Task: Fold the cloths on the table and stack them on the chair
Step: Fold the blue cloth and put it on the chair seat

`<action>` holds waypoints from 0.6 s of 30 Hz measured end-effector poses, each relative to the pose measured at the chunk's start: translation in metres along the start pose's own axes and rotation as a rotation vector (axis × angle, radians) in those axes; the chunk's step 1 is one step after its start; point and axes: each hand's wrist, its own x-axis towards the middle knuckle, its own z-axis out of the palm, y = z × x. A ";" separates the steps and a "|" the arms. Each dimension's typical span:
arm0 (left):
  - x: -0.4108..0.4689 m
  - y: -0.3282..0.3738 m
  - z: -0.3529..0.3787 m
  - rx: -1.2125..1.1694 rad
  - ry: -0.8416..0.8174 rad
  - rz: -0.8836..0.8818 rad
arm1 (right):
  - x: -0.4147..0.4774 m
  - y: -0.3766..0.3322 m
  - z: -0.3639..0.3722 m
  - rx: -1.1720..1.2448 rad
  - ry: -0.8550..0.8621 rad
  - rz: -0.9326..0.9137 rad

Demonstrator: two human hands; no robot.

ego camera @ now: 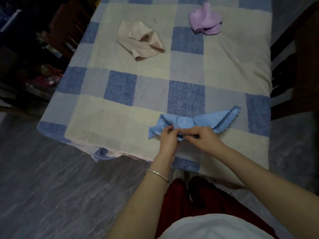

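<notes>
A crumpled light blue cloth (198, 120) with a scalloped edge lies near the table's front edge. My left hand (168, 138) and my right hand (201, 137) meet at its near edge, and each pinches the fabric between fingers and thumb. A beige cloth (139, 40) lies rumpled further back on the left. A lilac cloth (204, 19) sits bunched at the back right. A dark wooden chair (293, 69) stands at the table's right side, only partly in view.
The table (120, 90) carries a blue and cream checked cover that hangs over the front edge. Dark furniture and cluttered shelves (39, 49) stand to the left. Grey floor (60, 187) lies in front and left.
</notes>
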 end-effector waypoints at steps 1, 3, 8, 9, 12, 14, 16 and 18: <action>0.000 0.001 -0.001 0.024 0.024 0.021 | 0.001 -0.001 -0.001 0.016 0.046 0.034; 0.000 0.005 -0.004 0.018 0.043 0.061 | 0.005 -0.002 -0.004 -0.001 0.138 0.080; 0.003 0.019 -0.022 0.078 0.149 0.169 | 0.014 0.000 -0.020 0.011 0.295 0.131; 0.005 0.020 -0.027 0.080 0.174 0.172 | 0.017 0.001 -0.023 0.013 0.336 0.138; 0.006 0.027 -0.041 0.067 0.236 0.169 | 0.023 -0.003 -0.033 0.010 0.437 0.159; 0.007 0.034 -0.048 0.031 0.271 0.176 | 0.028 -0.005 -0.040 0.009 0.483 0.170; 0.005 0.043 -0.053 0.010 0.313 0.210 | 0.032 -0.007 -0.046 0.023 0.527 0.188; 0.004 0.050 -0.057 0.015 0.341 0.248 | 0.036 -0.010 -0.051 0.053 0.576 0.202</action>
